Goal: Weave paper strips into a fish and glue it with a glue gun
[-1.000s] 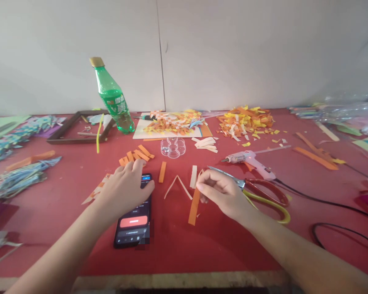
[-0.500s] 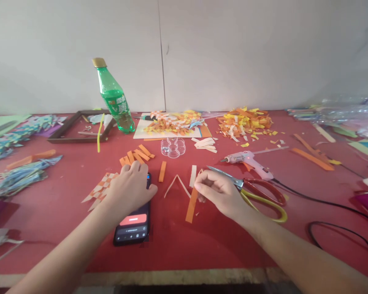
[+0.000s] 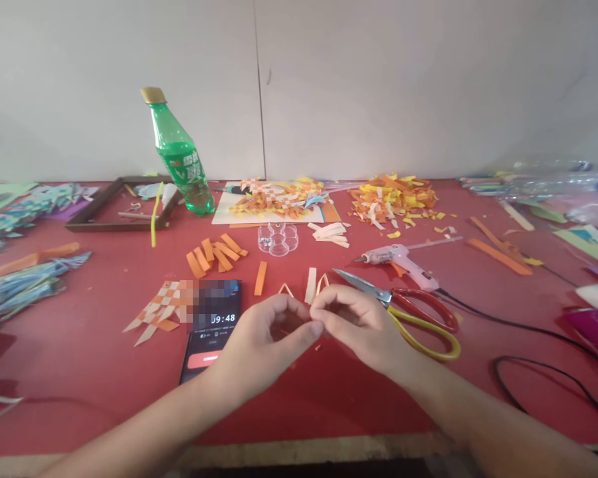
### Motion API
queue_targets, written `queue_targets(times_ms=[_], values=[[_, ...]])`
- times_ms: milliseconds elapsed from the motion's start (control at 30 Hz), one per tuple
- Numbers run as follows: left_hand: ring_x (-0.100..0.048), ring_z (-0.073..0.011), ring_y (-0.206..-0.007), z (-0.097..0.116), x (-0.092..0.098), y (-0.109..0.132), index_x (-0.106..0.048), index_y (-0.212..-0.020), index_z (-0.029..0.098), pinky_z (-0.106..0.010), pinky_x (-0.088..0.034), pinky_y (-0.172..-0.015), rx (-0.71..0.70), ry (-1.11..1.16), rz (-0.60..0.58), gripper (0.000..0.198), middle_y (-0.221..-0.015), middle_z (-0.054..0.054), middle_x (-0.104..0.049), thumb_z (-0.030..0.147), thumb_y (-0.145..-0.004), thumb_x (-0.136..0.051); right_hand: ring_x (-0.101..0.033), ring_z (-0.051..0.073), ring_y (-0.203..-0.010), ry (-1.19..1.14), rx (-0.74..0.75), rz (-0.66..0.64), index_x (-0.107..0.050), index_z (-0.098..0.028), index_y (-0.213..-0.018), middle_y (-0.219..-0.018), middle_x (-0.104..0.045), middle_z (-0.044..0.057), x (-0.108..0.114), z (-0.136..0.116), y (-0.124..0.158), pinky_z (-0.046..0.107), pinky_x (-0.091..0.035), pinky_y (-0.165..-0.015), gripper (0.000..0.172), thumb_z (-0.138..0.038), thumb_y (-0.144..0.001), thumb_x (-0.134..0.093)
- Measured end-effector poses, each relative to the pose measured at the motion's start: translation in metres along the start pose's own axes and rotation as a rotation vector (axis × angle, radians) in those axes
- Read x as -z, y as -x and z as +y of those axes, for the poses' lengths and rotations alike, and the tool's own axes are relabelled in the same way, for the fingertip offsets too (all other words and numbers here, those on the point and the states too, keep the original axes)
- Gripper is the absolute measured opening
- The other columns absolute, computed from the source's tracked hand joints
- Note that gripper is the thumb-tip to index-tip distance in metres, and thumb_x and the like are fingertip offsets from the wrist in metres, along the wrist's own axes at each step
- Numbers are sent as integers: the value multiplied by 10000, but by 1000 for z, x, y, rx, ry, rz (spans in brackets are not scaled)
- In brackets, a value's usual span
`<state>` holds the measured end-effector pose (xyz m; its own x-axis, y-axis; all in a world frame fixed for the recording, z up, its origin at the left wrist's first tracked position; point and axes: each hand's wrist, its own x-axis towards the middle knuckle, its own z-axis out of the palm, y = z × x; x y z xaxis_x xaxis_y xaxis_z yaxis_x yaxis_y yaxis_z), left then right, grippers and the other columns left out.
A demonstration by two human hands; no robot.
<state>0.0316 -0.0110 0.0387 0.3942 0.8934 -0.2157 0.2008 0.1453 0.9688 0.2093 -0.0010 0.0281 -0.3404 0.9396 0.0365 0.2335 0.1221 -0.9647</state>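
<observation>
My left hand (image 3: pixel 274 335) and my right hand (image 3: pixel 356 325) meet fingertip to fingertip low over the red table, both closed in a pinch. Between them is an orange paper strip, mostly hidden by the fingers. A narrow folded loop of paper (image 3: pixel 322 283) pokes up behind my right fingers. Beyond my left fingers shows the tip of a bent pale strip (image 3: pixel 286 288), and a flat white strip (image 3: pixel 311 285) lies beside it. Scissors (image 3: pixel 393 295) with red and yellow handles rest just right of my right hand. A phone (image 3: pixel 212 345) lies partly under my left wrist.
Orange strips (image 3: pixel 219 252) and a woven checkered piece (image 3: pixel 159 309) lie left. Behind are a clear flower-shaped tray (image 3: pixel 278 247), pale strips (image 3: pixel 330 232), paper scraps (image 3: pixel 393 199) and a leaning green bottle (image 3: pixel 183 166). A glue gun (image 3: pixel 403 262) trails its cord rightward.
My left hand has come from over the phone rightward to my right hand, and its fingers have closed. The orange strip's lower end, visible before, is now hidden behind the hands.
</observation>
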Motion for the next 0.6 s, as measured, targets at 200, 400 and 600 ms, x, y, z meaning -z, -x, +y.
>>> queue_targets(times_ms=[200, 400, 600], values=[[-656, -126, -668, -6, 4, -2, -591, -702, 174, -217, -465, -638, 115, 259, -57, 239, -704, -34, -733, 349, -826, -695, -679, 213, -843, 420, -123, 92, -673, -263, -1021, -971, -733, 61, 57, -6, -6, 299, -515, -709, 279, -475, -911, -528], [-679, -119, -624, -8, 3, 2, -575, -748, 164, -224, -497, -621, 215, 523, -34, 282, -695, -11, -724, 375, -774, -760, -579, 213, -535, 949, -374, 268, -663, -179, -612, -661, -696, 144, 152, 24, -10, 319, -329, -522, 256, -369, -783, -663], [-719, -137, -768, -12, 1, 4, -531, -732, 174, -218, -514, -681, 219, 613, 68, 287, -768, -22, -751, 334, -783, -763, -642, 191, -615, 1018, -260, 307, -730, -172, -774, -819, -748, 140, 157, 50, -14, 279, -365, -550, 83, -174, -725, -662]])
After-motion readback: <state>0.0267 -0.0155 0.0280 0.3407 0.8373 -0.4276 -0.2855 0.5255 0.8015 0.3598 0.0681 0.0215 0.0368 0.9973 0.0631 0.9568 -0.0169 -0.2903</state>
